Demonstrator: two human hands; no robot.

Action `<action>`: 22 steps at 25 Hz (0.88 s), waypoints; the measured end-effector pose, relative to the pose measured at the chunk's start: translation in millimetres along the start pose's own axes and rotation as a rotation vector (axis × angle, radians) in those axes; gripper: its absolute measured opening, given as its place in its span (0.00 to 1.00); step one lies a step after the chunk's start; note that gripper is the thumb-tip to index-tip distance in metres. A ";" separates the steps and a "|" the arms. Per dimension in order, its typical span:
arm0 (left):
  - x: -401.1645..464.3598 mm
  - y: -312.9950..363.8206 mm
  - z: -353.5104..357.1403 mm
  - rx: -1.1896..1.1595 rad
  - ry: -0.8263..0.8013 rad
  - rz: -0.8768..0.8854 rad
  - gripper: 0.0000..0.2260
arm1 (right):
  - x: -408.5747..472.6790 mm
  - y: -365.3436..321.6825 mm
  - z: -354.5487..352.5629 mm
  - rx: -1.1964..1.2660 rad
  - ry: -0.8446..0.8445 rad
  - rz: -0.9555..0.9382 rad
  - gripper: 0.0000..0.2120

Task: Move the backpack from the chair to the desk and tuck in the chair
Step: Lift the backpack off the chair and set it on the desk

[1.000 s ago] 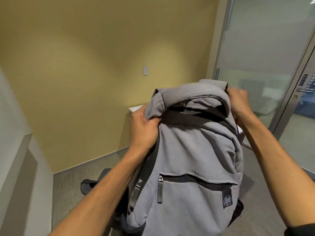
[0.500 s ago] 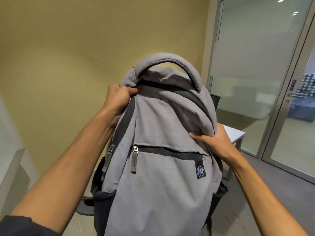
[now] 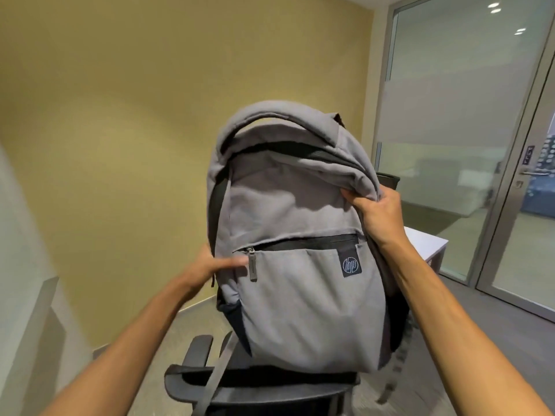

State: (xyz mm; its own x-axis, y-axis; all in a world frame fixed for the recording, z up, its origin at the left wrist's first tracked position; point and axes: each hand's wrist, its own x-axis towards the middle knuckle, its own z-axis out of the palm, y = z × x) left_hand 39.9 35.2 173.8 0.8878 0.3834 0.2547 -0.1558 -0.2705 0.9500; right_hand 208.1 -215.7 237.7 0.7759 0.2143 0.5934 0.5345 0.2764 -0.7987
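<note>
Centre frame, one grey backpack point(image 3: 300, 235) hangs above one black chair point(image 3: 255, 382). The right hand point(image 3: 381, 214), arm outstretched, pinches its upper right fabric. The left hand point(image 3: 210, 268), blurred, lies flat and open against its left side. One white desk point(image 3: 426, 244) corner shows behind.

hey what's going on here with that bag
A person is holding a grey backpack up in the air above a black office chair. The right hand grips the fabric at its upper side, and the left hand presses against its other side near the pocket zipper. The white desk is behind it.
</note>
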 end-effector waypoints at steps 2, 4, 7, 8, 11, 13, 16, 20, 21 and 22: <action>5.3 -37.6 13.1 -0.042 0.177 0.003 0.26 | 1.4 15.9 10.2 -0.032 -0.011 0.021 0.09; 21.1 -46.6 26.7 -0.073 0.339 0.032 0.11 | 12.8 31.2 16.0 -0.062 0.013 0.063 0.10; 59.5 -45.3 33.5 -0.113 0.476 0.124 0.09 | 45.9 59.2 16.5 -0.084 0.094 0.143 0.16; 73.8 -46.0 31.8 -0.134 0.519 0.140 0.13 | 56.6 68.1 16.7 -0.095 0.093 0.153 0.17; 112.3 -47.8 21.8 -0.197 0.603 0.134 0.13 | 85.5 94.8 15.6 -0.121 -0.022 0.173 0.25; 131.2 -48.9 10.5 -0.239 0.612 0.120 0.07 | 97.6 114.3 10.2 -0.074 -0.182 0.211 0.32; 152.7 -57.6 -8.8 -0.262 0.658 0.083 0.08 | 98.5 153.6 13.7 -0.222 -0.468 0.312 0.45; 176.6 -80.6 -34.6 -0.222 0.692 0.047 0.06 | 89.4 221.0 64.2 -0.402 -0.487 0.357 0.48; 182.4 -89.6 -42.9 -0.217 0.693 0.034 0.06 | 90.1 229.3 80.5 -0.384 -0.406 0.361 0.42; 188.4 -100.0 -53.8 -0.213 0.696 0.023 0.05 | 92.0 235.2 97.5 -0.364 -0.332 0.364 0.36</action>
State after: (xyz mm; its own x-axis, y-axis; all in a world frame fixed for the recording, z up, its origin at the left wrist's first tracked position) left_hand 199.4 182.0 136.5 0.4134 0.8715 0.2637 -0.3154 -0.1347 0.9394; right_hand 372.6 -39.6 114.2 0.8158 0.5315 0.2282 0.3801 -0.1952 -0.9041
